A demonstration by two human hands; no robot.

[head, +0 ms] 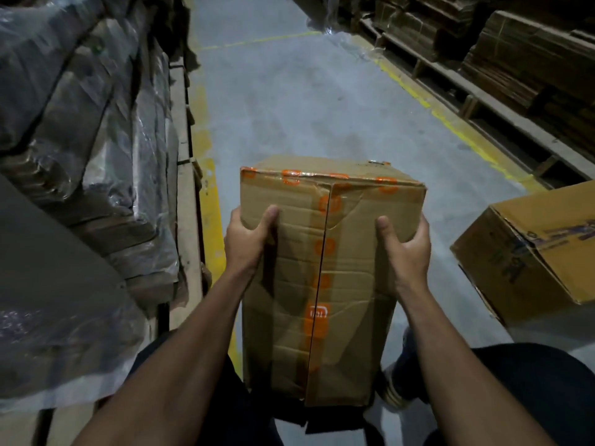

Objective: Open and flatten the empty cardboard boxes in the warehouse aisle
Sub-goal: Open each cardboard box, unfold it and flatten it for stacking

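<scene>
Down the aisle floor (289, 101), w/ yellow edge lines both sides, stacks of flattened cardboard (531, 59) sit on pallets along the right edge and plastic-wrapped stock (80, 123) along the left. Near the right edge a second box (541, 246) lies tipped on the floor, prob. waiting its turn. Between your knees you've got the taped box (322, 278), raised off the floor, seam side up so the orange-print tape faces you. Your left hand (248, 243) and right hand (407, 249) clamp its opposite sides, thumbs on top, fingers wrapped round the edges. Judging by that, you're steadying it before splitting the seam; not opened yet.
</scene>
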